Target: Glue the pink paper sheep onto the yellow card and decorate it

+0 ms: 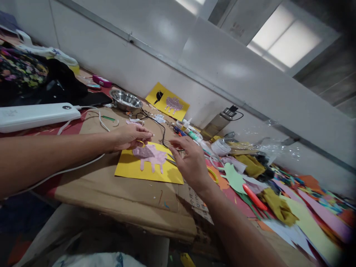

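1. Yellow card (133, 168) lies flat on a cardboard sheet (125, 196) on the worktop (71, 128), between the two hands.
2. Pink cut-out (151, 154) sits on the card, legs pointing toward the person. It looks placed already. No other piece is on this card.
3. Second yellow card (167, 101) leans on the wall and carries a similar pale shape plus a black piece. By that comparison the near card looks part-done.
4. Left hand (129, 136) is at the card's far edge, fingers (146, 134) drawn together. Cannot tell whether they pinch anything.
5. Right hand (191, 163) hovers over the card's right edge, fingers (178, 142) apart, holding nothing.
6. Around it: steel bowl (126, 97), black cable (161, 129) running close to the card's far edge, a bottle (218, 124), a green cut-out (235, 178), an orange-handled tool (253, 196) and heaped paper scraps (306, 215) crowding the right side.
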A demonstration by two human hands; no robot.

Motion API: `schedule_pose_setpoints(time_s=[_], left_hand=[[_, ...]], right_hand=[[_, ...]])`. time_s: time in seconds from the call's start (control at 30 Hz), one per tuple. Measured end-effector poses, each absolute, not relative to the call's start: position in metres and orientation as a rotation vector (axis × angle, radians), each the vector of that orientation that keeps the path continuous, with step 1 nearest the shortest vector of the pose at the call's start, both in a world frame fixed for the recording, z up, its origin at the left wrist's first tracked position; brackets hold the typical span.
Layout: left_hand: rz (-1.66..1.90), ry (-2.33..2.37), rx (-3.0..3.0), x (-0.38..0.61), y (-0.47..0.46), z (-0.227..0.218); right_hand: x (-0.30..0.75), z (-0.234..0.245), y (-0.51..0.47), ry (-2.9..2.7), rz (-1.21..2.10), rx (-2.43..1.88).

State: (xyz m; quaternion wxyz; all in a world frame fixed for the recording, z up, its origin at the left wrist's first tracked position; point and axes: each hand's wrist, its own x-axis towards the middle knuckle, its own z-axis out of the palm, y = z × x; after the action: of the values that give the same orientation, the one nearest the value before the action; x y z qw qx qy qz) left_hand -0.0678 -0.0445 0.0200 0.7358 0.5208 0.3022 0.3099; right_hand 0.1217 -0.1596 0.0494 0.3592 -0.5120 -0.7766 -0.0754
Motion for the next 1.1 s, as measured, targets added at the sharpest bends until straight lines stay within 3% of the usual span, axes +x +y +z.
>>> schedule_pose_setpoints(time_s=[1.1], left_hand=[[0.559, 0.603, 1.137, -0.065, -0.053, 0.018]], right_hand=[[0.109, 0.024, -0.125, -2.089, -0.390, -1.293]])
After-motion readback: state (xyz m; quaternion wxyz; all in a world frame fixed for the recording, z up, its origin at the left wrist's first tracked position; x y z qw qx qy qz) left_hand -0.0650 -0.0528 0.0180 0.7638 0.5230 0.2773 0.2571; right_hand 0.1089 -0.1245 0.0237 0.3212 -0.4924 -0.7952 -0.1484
